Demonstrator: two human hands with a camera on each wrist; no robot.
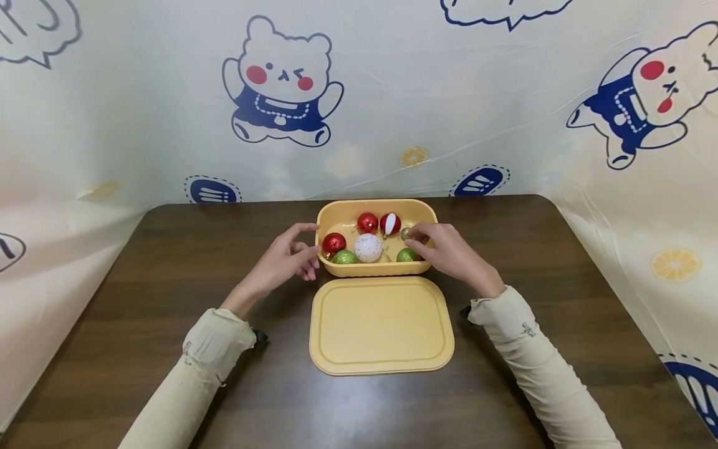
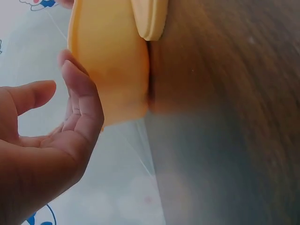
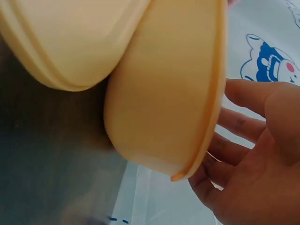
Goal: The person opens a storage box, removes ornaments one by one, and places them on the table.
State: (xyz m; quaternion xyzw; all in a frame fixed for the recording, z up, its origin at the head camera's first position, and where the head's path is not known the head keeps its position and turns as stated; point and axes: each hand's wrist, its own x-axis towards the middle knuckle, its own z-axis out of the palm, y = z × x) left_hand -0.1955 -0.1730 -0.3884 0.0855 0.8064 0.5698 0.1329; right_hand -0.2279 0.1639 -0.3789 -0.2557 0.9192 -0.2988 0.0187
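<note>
Both forearms come in from the near edge in pale sleeves and angle toward the middle. The left hand point(image 1: 286, 259) sits left of centre, wrist raised, index finger stretched to the right and the other fingers loosely bent, the palm turned right; its grip holds nothing. The right hand point(image 1: 449, 252) lies right of centre, back upward, fingers reaching left with the thumb and index fingertips close together; whether they pinch anything cannot be told. The two hands are well apart.

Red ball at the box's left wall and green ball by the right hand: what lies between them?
Head view: a white ball and another green ball.
</note>
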